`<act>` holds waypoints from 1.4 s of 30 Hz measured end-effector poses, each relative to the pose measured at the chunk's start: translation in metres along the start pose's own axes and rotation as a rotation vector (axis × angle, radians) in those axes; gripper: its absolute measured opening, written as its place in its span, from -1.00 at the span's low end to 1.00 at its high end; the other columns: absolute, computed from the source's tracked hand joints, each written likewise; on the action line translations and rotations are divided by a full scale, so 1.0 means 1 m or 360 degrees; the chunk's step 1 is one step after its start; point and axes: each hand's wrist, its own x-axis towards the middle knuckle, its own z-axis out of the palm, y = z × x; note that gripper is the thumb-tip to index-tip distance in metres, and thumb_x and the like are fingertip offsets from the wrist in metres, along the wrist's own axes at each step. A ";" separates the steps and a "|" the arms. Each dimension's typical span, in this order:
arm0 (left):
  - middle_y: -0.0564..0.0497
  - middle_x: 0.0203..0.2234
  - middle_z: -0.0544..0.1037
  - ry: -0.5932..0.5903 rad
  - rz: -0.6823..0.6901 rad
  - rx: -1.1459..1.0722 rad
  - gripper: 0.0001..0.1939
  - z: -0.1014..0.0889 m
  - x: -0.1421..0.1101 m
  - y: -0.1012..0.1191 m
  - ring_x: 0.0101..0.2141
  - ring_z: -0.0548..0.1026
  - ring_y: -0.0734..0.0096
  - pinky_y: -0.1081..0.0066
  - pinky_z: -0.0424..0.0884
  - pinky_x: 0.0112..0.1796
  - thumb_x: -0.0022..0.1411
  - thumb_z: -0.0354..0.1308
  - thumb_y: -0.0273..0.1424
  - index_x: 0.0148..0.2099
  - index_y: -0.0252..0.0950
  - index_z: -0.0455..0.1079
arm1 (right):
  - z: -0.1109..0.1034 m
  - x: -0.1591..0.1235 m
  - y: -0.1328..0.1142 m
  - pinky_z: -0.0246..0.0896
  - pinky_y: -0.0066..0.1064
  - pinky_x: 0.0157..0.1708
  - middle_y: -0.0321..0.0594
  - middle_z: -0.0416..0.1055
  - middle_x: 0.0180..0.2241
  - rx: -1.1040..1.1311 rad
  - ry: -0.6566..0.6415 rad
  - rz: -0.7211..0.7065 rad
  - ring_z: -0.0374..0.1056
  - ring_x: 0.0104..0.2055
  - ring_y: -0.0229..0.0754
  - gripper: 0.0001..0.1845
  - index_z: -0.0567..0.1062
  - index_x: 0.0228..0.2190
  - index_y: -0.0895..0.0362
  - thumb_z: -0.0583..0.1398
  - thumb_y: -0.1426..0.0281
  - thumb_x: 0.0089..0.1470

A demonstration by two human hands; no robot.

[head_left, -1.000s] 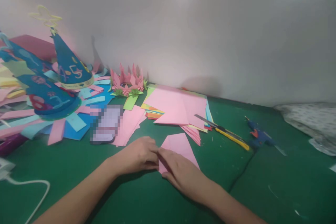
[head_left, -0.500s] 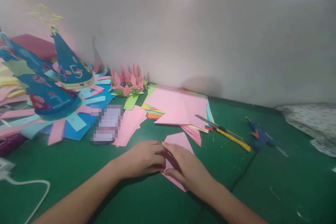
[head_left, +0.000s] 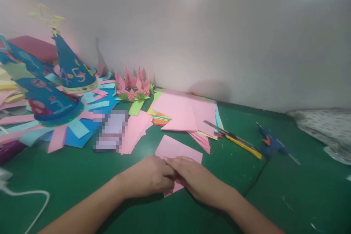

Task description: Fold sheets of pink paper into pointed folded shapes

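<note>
A sheet of pink paper (head_left: pixel 179 148) lies on the green table in front of me, partly covered by both hands. My left hand (head_left: pixel 149 177) rests at its left side with the fingers curled in, gripping the edge near the middle. My right hand (head_left: pixel 199 182) lies over the paper from the right, fingers stretched out flat and close together. Its fingertips meet the left fingers. The paper under both hands is hidden, so any crease there cannot be made out.
Behind stand a paper stack (head_left: pixel 183 106), pink strips (head_left: pixel 135 131), a paper crown (head_left: pixel 134 86) and a blurred-out phone (head_left: pixel 111 131). A box cutter (head_left: pixel 242 146) and a blue glue gun (head_left: pixel 271 140) lie right. Blue party hats (head_left: pixel 70 64) and a white cable (head_left: pixel 41 192) are left.
The pink paper has turned on the table, its far corner now further left. Both hands have come slightly nearer to me, and the right fingers lie flatter across it.
</note>
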 end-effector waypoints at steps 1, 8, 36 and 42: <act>0.09 -0.45 0.52 -0.0002 0.0004 0.0004 -0.79 0.001 0.000 0.000 -0.42 0.43 0.49 0.42 0.25 -0.45 0.25 0.07 -0.46 -0.43 -0.27 0.44 | -0.001 0.000 0.001 0.04 -0.15 0.16 -0.15 0.16 0.19 0.0014 -0.0025 0.0000 0.15 0.16 -0.14 -0.40 -0.02 0.24 0.03 0.00 0.49 0.22; 0.08 -0.41 0.50 -0.0037 -0.0043 -0.0178 -0.83 0.008 0.002 0.001 -0.38 0.42 0.51 0.52 0.28 -0.40 0.24 0.11 -0.45 -0.42 -0.29 0.42 | -0.010 0.001 0.004 -0.05 -0.18 0.22 -0.17 0.19 0.18 -0.0021 -0.0105 0.0032 0.14 0.17 -0.18 -0.43 0.01 0.24 0.02 0.03 0.34 0.24; -0.10 -0.14 0.41 0.0013 -0.0404 -0.0067 -0.76 0.022 0.012 0.011 -0.25 0.36 0.31 0.33 0.30 -0.22 0.30 0.00 -0.25 -0.18 -0.29 0.38 | -0.008 -0.007 0.036 0.18 -0.05 0.03 -0.05 0.32 0.04 -0.0395 0.0601 0.0356 0.22 0.08 -0.03 -0.50 0.16 0.16 0.10 0.02 0.41 0.18; -0.10 -0.12 0.44 0.0057 -0.0396 -0.0171 -0.59 0.020 0.010 0.004 -0.05 0.33 0.21 0.20 0.19 0.02 0.25 0.03 -0.14 0.04 -0.28 0.30 | 0.001 -0.005 0.035 0.19 -0.09 0.03 -0.07 0.30 0.04 -0.0026 0.0840 0.0432 0.25 0.05 -0.05 -0.44 0.14 0.15 0.05 0.09 0.42 0.11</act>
